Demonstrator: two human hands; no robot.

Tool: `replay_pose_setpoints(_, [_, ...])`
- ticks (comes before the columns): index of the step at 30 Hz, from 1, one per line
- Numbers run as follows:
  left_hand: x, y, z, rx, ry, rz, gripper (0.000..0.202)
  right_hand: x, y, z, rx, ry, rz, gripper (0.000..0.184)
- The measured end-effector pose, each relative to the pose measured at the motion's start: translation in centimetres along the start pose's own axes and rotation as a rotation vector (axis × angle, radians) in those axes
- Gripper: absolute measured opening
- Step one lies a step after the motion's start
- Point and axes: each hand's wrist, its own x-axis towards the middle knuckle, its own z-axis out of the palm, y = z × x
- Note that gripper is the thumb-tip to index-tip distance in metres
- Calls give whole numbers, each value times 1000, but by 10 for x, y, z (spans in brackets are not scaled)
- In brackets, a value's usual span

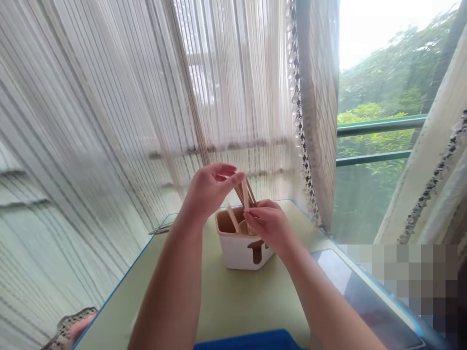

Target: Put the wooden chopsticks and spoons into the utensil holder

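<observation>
A white utensil holder (241, 255) with a brown inside and rim stands on the table in front of me. My left hand (211, 192) is above it, thumb and fingers closed on the top of a pale flat stick (245, 192). Lower down, my right hand (268, 223) pinches the same stick near the holder's rim. Its lower end is hard to make out. Several thin brown chopsticks (252, 193) lean behind it. Another pale handle (232, 218) slants up from the left part of the holder. The right hand hides the holder's right rim.
The table (219, 301) is pale green with a blue edge. Thin metal utensils (160, 228) lie at its left back edge. A dark glossy panel (357, 287) lies along the right side. A blue object (251, 340) shows at the near edge. Sheer curtains (109, 97) hang behind.
</observation>
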Motion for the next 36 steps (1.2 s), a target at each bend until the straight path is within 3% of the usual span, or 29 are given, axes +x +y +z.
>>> replay_pose_setpoints(3, [2, -7, 1, 41, -100, -3, 34, -7, 3, 9, -88, -11, -30, 17])
replay_pose_setpoints(10, [2, -16, -12, 177, -137, -60, 29, -14, -3, 16, -145, -19, -42, 17])
replay_pose_setpoints(17, [3, -26, -11, 258, -228, -64, 21, -15, -9, 17, -195, -61, -46, 17])
replay_pose_setpoints(30, [2, -28, -18, 290, -377, -240, 28, -20, -9, 22, -211, -11, -9, 18])
replay_pose_setpoints(36, [2, -26, -18, 257, -360, -305, 32, -19, -8, 20, -197, -39, -57, 17])
